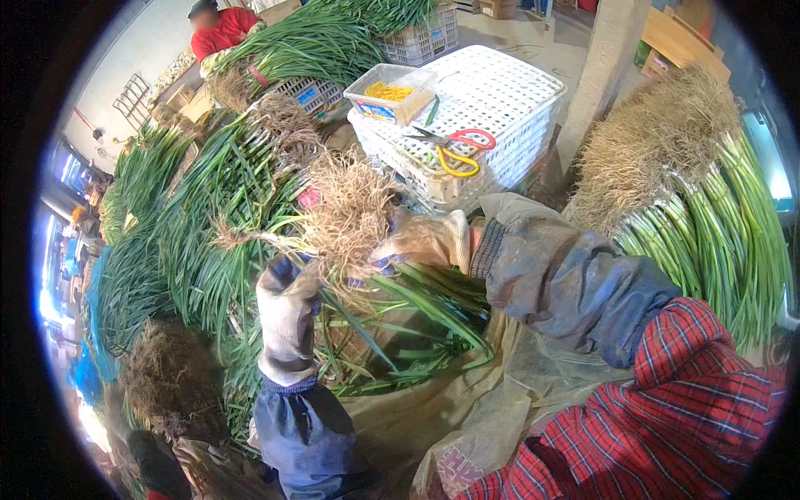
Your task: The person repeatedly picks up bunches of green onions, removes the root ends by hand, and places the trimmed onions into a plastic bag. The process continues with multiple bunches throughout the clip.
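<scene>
My right hand [425,240], in a soiled glove, is closed around a bundle of long-leaved allium plants. The bundle's pale fibrous roots [353,209] point up and away from me; its green leaves [434,306] hang below the hand. My left hand [289,312], also gloved, is curled at the left side of the bundle, against the roots. One loose stalk [272,239] with its own root tuft sticks out to the left just above it. The left fingertips are partly hidden, so its grip is unclear.
Red-and-yellow-handled scissors [459,147] and a plastic tub [390,94] of yellow bands rest on an upturned white crate [500,81]. Leafy plants [212,231] are heaped left. Bundled stalks [694,219] stand right, near a post [603,75]. Another person [225,34] is at the back.
</scene>
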`<state>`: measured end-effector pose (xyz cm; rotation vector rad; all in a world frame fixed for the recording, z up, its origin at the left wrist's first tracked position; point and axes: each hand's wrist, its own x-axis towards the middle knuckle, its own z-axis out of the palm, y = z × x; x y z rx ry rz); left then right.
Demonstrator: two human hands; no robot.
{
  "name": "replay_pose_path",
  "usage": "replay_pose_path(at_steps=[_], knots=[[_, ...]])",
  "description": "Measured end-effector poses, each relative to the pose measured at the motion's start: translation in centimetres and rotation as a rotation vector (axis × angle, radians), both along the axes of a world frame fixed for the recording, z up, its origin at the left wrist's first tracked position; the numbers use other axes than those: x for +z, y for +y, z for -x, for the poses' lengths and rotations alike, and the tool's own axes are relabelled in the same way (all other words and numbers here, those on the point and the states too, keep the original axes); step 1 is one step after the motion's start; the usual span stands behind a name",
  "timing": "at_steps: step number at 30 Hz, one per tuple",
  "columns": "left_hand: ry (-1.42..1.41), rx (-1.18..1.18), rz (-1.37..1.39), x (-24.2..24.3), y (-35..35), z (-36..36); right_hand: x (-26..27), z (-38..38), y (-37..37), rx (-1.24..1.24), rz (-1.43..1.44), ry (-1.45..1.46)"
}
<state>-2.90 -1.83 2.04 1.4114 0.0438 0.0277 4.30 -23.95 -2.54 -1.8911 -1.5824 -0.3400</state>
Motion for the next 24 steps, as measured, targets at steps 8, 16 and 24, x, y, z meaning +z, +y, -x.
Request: replay_pose_path(at_steps=[8,16,24], knots=[[-0.034,0.362,0.393,-0.9,9.2,-1.8,-2.8,-1.5,-0.3,-0.081,0.001,-0.106],[0.137,0.33,0.024,0.2,8.6,-0.5,-4.5,-2.1,-1.8,-0.053,0.004,0.164],[0.049,-0.05,0.357,-0.2,0.2,-0.2,-1.4,0.0,-0.1,0.016,-0.091,0.274]])
